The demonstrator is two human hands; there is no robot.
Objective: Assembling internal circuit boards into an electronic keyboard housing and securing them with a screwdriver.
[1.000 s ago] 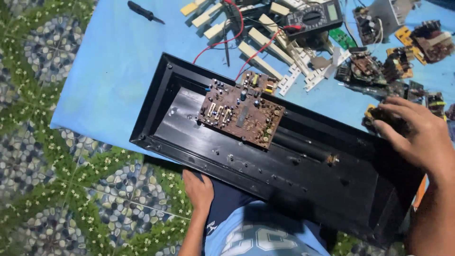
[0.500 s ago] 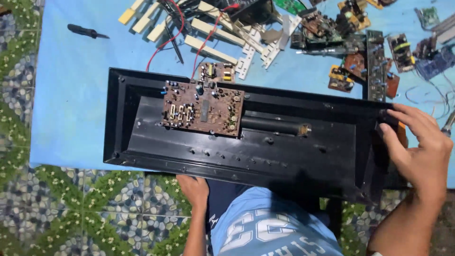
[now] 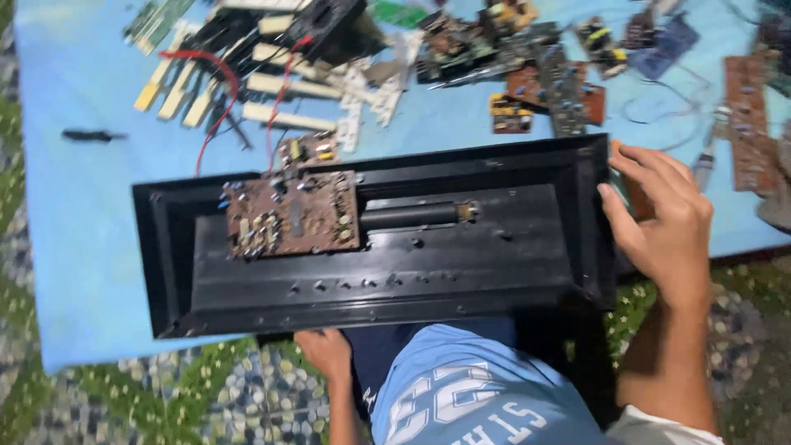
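A long black plastic housing (image 3: 461, 280) lies open side up across my lap and a blue cloth. A brown circuit board (image 3: 292, 216) studded with small parts sits in its left half, beside a black cylinder (image 3: 412, 216). My right hand (image 3: 659, 222) grips the housing's right end, fingers curled over the rim. My left hand (image 3: 325, 350) holds the near edge from underneath, with only the knuckles showing.
The blue cloth (image 3: 74, 231) covers a patterned green floor (image 3: 165, 395). Across its far side lie several loose circuit boards (image 3: 548, 78), pale plastic strips (image 3: 288, 82), red wires (image 3: 214, 74), a black-handled screwdriver (image 3: 91, 136) and a brown board (image 3: 750, 124) at right.
The view has shifted, so the housing now lies level and nearer the middle. My right hand has slid along to its right end. My left hand stays under the near edge.
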